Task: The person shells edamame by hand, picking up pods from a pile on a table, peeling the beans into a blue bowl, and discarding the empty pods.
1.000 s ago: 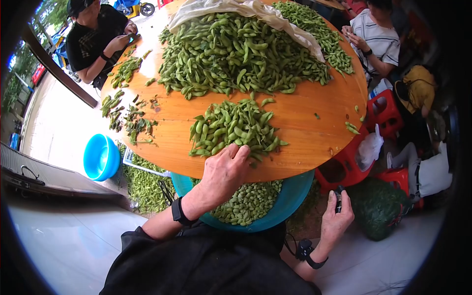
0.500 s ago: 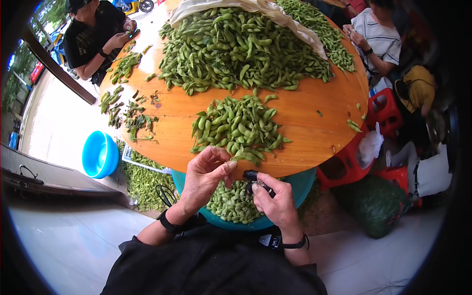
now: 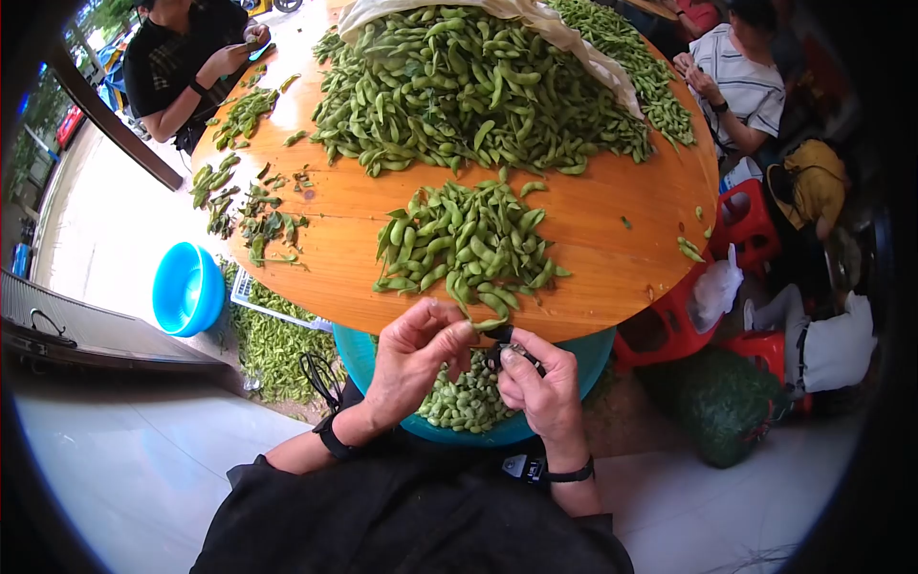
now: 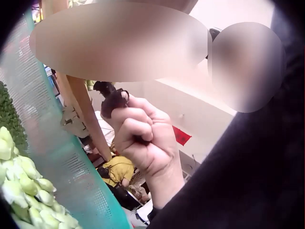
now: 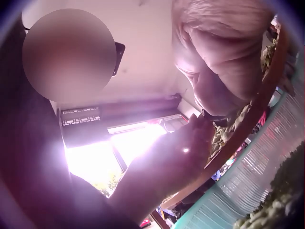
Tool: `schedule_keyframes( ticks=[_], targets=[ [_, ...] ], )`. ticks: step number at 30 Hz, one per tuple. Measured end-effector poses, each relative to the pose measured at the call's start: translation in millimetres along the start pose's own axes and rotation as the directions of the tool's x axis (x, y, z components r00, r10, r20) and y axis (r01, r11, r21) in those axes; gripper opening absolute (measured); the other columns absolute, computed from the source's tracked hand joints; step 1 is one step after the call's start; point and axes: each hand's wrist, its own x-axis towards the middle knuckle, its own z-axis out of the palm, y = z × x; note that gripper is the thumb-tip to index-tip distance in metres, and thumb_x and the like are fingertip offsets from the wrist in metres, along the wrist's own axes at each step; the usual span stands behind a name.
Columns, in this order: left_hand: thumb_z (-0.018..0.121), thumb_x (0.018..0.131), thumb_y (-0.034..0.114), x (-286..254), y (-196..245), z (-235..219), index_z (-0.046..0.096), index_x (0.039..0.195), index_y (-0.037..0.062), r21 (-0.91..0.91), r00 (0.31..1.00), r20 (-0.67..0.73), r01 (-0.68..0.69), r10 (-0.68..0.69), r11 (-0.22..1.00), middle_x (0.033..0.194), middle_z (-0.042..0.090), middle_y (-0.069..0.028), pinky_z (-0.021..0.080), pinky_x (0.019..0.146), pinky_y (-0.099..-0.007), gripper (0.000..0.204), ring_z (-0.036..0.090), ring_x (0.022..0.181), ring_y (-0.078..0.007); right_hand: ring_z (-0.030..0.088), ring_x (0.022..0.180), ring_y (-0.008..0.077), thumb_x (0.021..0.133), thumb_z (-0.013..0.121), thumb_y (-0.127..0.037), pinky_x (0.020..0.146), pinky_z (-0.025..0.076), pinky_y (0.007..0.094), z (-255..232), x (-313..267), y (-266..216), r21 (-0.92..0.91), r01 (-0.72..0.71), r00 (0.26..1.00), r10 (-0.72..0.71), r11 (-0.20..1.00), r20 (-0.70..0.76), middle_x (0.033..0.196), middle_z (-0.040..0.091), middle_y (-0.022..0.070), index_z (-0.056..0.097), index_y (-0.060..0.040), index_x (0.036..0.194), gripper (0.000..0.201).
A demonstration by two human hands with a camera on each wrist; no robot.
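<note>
While my left hand (image 3: 413, 359) pinches a green pod (image 3: 490, 324) by the near edge of the table (image 3: 612, 258), my right hand (image 3: 545, 387), fingers curled, grips a small black tool (image 4: 115, 103) close to the pod's tip. Below both hands, the teal basin (image 3: 591, 364) holds loose shelled beans (image 3: 457, 407). A blue basin (image 3: 186, 292) stands off to the left; to the right sits a bulging dark green bag (image 3: 727, 407), its contents unclear to me.
</note>
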Motion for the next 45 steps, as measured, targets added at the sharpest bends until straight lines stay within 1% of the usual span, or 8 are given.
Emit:
schedule_keyframes(
  ticks=[11,21,26,30,33,37,41,45],
  targets=[
    [0.069,0.086,-0.007,-9,-19,2,0.059,0.094,-0.0029,0.524,0.943,0.173,-0.334,0.286,0.784,0.089,0.064,-0.0063,0.053,0.061,-0.0233,0.014,0.063,0.074,-0.0087,0.036,0.054,0.0017,0.098,0.053,-0.005,0.047,0.028,0.0197,-9,-6,-8,0.043,-0.073,0.993,0.069,0.996,0.094,0.065,0.044,-0.0051,0.058,0.0084,0.119,0.025],
    [0.072,0.085,-0.002,-11,-15,3,0.056,0.095,0.0014,0.021,0.987,0.136,0.08,-0.082,0.997,0.077,0.062,-0.0043,0.048,0.051,-0.0237,0.019,0.063,0.065,-0.0119,0.037,0.054,0.0019,0.098,0.052,-0.003,0.047,0.028,0.0198,-11,-9,-8,-0.04,-0.017,0.994,0.021,0.999,0.11,0.067,0.045,-0.0046,0.06,0.0054,0.113,0.019],
    [0.071,0.086,0.0,-6,-18,-3,0.051,0.112,0.0032,-0.433,0.873,0.404,0.446,-0.273,0.783,0.082,0.063,-0.0065,0.041,0.043,-0.0257,0.033,0.062,0.06,-0.0172,0.039,0.054,0.0019,0.097,0.052,0.001,0.045,0.027,0.0191,-21,-8,-1,0.255,-0.109,0.973,0.05,0.961,0.227,0.075,0.049,-0.0029,0.062,0.0023,0.108,0.014],
    [0.07,0.087,0.002,-3,-23,-2,0.048,0.116,0.0031,-0.254,0.873,0.41,0.389,-0.266,0.886,0.085,0.06,-0.0067,0.042,0.046,-0.026,0.037,0.059,0.059,-0.0166,0.044,0.056,0.003,0.096,0.054,0.001,0.046,0.032,0.0208,-17,-10,-6,0.183,-0.102,0.975,0.062,0.978,0.212,0.075,0.051,-0.0013,0.062,0.0036,0.106,0.013],
    [0.071,0.091,0.012,-7,-26,-1,0.05,0.116,0.0009,0.151,0.924,0.336,0.139,-0.184,0.979,0.085,0.06,-0.0056,0.051,0.058,-0.0257,0.035,0.059,0.065,-0.0095,0.059,0.067,0.0244,0.085,0.062,0.002,0.06,0.048,0.0328,-9,-15,-4,-0.622,0.301,0.953,-0.247,0.723,0.173,0.08,0.056,0.0137,0.062,0.0078,0.102,0.018],
    [0.061,0.098,0.016,-12,-1,5,0.051,0.117,-0.0046,0.627,0.915,0.372,-0.124,-0.155,0.769,0.078,0.067,-0.0099,0.051,0.057,-0.0302,0.03,0.065,0.065,-0.0151,0.061,0.07,0.0312,0.082,0.061,0.003,0.062,0.048,0.0362,-8,-20,-5,-0.71,0.344,0.934,-0.301,0.614,0.192,0.081,0.058,0.016,0.064,0.0059,0.1,0.019],
    [0.05,0.101,0.01,-13,1,1,0.048,0.123,-0.0044,0.753,0.866,0.449,-0.235,-0.219,0.614,0.07,0.066,-0.0136,0.054,0.062,-0.0373,0.027,0.069,0.067,-0.0276,0.061,0.07,0.0307,0.082,0.061,0.003,0.062,0.048,0.0362,-10,-20,-3,-0.734,0.328,0.942,-0.263,0.594,0.209,0.08,0.058,0.0156,0.064,0.0057,0.1,0.018],
    [0.048,0.101,0.011,-8,7,-7,0.045,0.125,-0.0073,0.613,0.818,0.499,-0.1,-0.286,0.783,0.064,0.062,-0.0181,0.051,0.059,-0.0406,0.03,0.067,0.063,-0.0314,0.061,0.069,0.0304,0.082,0.062,0.003,0.06,0.047,0.0362,-12,-20,2,-0.696,0.29,0.955,-0.25,0.656,0.162,0.079,0.058,0.0156,0.064,0.0059,0.098,0.017]
  ],
)
